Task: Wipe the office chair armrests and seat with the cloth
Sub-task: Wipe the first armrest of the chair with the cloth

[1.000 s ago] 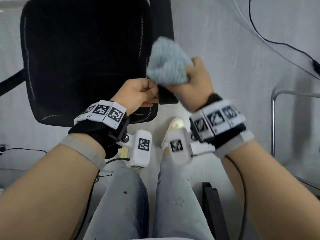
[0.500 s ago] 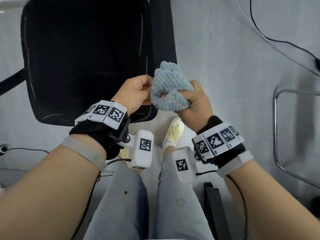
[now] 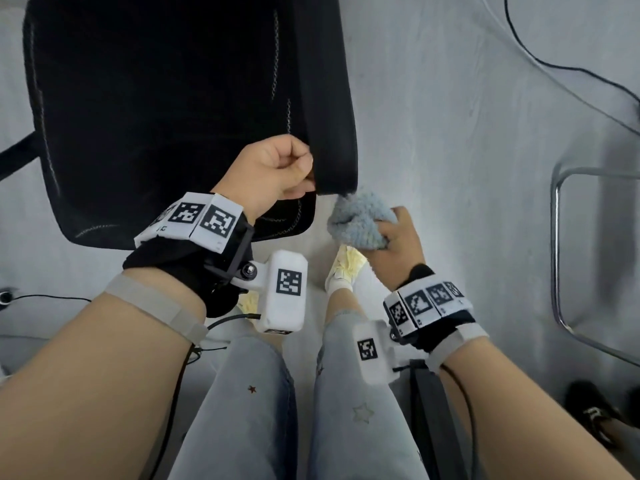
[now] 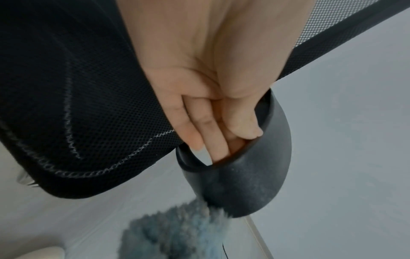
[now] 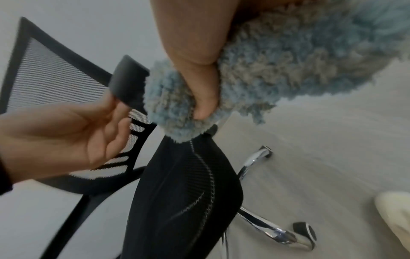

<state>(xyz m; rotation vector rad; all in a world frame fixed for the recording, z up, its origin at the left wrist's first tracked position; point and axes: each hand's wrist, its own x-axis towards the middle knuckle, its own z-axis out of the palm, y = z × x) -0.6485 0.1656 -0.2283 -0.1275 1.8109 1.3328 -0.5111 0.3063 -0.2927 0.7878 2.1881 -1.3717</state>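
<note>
Cloth (image 3: 360,221) touching armrest (image 3: 329,98), chrome frame (image 3: 568,258) nearby

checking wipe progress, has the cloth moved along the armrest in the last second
Yes. The cloth, bunched in the right hand, has slid down the armrest toward the person; it now touches only the armrest's near tip, below the seat's front corner.

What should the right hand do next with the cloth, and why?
Probably sweep the cloth back up along the armrest. The right hand holds it bunched at the armrest's near tip, while the left hand steadies that end.
</note>
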